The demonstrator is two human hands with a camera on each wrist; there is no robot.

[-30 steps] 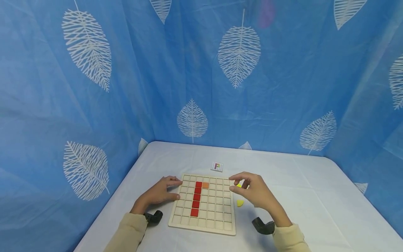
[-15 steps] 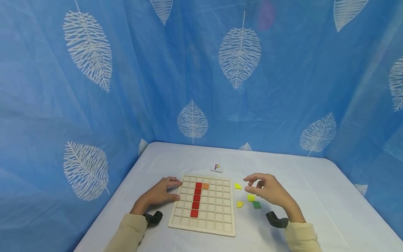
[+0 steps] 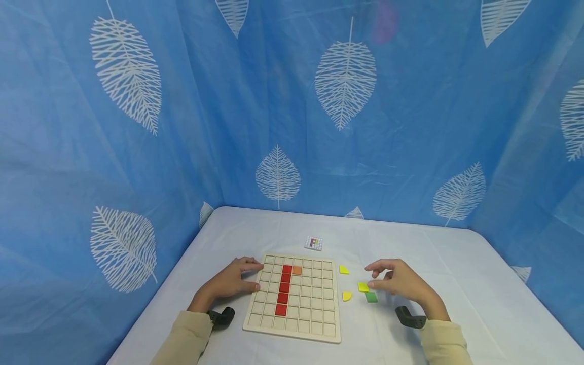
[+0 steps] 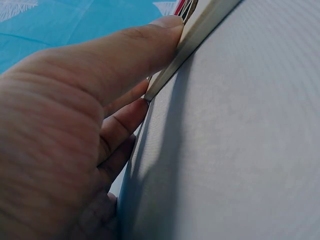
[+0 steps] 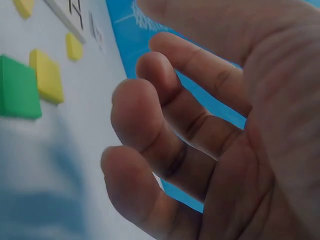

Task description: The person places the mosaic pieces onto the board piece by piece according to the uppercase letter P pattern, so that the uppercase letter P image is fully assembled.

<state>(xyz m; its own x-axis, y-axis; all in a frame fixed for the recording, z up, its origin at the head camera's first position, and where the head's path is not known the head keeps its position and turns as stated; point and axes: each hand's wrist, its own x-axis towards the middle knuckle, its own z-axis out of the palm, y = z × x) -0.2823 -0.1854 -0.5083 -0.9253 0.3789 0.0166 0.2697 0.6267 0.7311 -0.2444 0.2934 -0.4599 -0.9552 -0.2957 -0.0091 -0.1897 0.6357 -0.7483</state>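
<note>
Left hand [image 3: 230, 280], fingers parted, touches the left edge of the board [image 3: 304, 300]. Right hand [image 3: 403, 284], fingers loosely apart, empty, hovers near the yellow square [image 3: 362, 287].

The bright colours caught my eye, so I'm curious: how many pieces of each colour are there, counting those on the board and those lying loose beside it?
Red squares on the board: 5
Orange square on the board: 1
Yellow pieces loose on the table: 3
Green piece loose on the table: 1
Total: 10
</note>
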